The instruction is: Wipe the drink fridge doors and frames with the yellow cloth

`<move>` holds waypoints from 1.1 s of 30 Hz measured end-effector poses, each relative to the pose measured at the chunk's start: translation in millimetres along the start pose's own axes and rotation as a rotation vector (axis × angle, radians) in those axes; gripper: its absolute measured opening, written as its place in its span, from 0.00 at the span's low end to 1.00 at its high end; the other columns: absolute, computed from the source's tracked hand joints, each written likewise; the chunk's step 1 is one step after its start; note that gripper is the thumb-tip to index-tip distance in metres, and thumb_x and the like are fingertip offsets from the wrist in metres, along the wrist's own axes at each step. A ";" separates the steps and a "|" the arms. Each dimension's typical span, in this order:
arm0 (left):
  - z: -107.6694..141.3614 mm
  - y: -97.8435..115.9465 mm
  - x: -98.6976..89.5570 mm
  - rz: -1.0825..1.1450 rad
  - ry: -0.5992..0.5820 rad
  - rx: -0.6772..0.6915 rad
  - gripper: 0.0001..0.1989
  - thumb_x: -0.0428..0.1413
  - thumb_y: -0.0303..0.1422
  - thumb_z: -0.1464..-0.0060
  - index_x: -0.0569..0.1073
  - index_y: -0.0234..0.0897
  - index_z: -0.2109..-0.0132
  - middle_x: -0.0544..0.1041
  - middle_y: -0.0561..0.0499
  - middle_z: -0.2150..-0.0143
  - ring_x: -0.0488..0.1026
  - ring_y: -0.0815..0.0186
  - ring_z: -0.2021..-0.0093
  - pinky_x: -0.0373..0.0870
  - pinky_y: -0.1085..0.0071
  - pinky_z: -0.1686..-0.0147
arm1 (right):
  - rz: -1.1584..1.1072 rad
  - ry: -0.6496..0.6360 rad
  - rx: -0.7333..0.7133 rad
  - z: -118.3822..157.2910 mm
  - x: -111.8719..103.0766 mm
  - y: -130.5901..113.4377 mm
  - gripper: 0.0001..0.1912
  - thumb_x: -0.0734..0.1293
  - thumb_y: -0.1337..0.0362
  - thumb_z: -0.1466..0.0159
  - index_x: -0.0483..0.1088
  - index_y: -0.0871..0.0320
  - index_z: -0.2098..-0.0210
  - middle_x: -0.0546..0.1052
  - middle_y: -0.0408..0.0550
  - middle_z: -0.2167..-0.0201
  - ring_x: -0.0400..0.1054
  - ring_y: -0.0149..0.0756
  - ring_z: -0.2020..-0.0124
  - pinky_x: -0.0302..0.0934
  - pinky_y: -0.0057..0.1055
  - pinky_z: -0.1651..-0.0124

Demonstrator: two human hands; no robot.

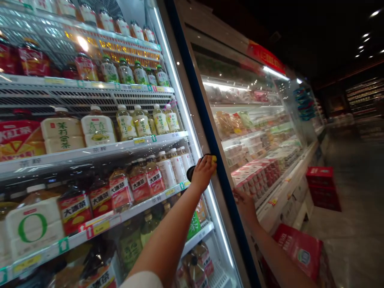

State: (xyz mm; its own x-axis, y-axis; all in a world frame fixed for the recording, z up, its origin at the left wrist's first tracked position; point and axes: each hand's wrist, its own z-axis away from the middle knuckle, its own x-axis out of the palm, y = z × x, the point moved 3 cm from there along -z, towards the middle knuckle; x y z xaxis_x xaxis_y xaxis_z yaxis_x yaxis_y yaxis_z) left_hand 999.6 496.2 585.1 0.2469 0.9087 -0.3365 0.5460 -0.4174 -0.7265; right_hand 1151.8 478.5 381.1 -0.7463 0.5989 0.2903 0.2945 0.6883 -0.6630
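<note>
Raised near the middle of the head view, my left hand [204,171] has its fingers curled over a black and yellow pad [214,159] against the cooler's glass door, by the lit right side. A black rounded part shows left of the wrist; most of the pad is hidden under the hand. The dark blue door edge [207,116] runs down just right of the hand. Lower and to the right, my right hand [246,206] is dim and blurred, its fingertips at that edge. Its grip is not clear.
Behind the glass, shelves [99,149] hold many tea bottles. To the right stands a long lit display case [270,216] with packaged goods. Red cartons [322,188] stand on the floor [354,224], and another red box [300,250] is close by my right forearm.
</note>
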 end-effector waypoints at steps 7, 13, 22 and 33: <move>95.4 62.5 -13.7 0.081 -0.032 0.223 0.11 0.55 0.31 0.35 0.76 0.48 0.48 0.78 0.52 0.40 0.73 0.64 0.37 0.63 0.59 0.31 | -0.046 -0.009 0.132 35.3 -4.8 4.5 0.21 0.63 0.53 0.38 0.82 0.56 0.55 0.85 0.56 0.60 0.81 0.50 0.61 0.77 0.47 0.62; 56.4 6.1 -18.6 0.008 0.043 -0.089 0.23 0.53 0.24 0.36 0.69 0.41 0.36 0.64 0.38 0.27 0.58 0.50 0.26 0.59 0.44 0.29 | -0.058 -0.086 0.058 0.8 28.2 -16.7 0.24 0.60 0.56 0.35 0.78 0.54 0.45 0.81 0.54 0.46 0.76 0.46 0.47 0.74 0.48 0.47; 96.0 8.9 -37.8 0.001 -0.004 0.068 0.21 0.54 0.25 0.34 0.70 0.43 0.37 0.66 0.41 0.28 0.59 0.54 0.26 0.59 0.50 0.29 | -0.045 -0.140 0.082 20.8 65.7 -21.0 0.29 0.59 0.60 0.36 0.72 0.58 0.38 0.75 0.57 0.38 0.67 0.49 0.35 0.57 0.55 0.30; 167.9 16.4 -81.2 -0.071 -0.003 0.127 0.16 0.55 0.31 0.33 0.71 0.43 0.40 0.69 0.44 0.30 0.59 0.54 0.26 0.62 0.50 0.30 | -0.055 -0.101 -0.051 21.5 102.1 -89.1 0.26 0.56 0.63 0.33 0.74 0.57 0.40 0.75 0.56 0.40 0.67 0.44 0.36 0.56 0.50 0.29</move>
State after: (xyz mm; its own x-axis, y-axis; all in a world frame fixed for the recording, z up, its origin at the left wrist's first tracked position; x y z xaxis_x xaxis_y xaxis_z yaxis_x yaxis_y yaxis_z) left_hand 854.1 414.9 499.9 0.2092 0.9359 -0.2834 0.4558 -0.3497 -0.8185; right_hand 1036.5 469.5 455.0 -0.8175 0.5174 0.2528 0.2797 0.7405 -0.6111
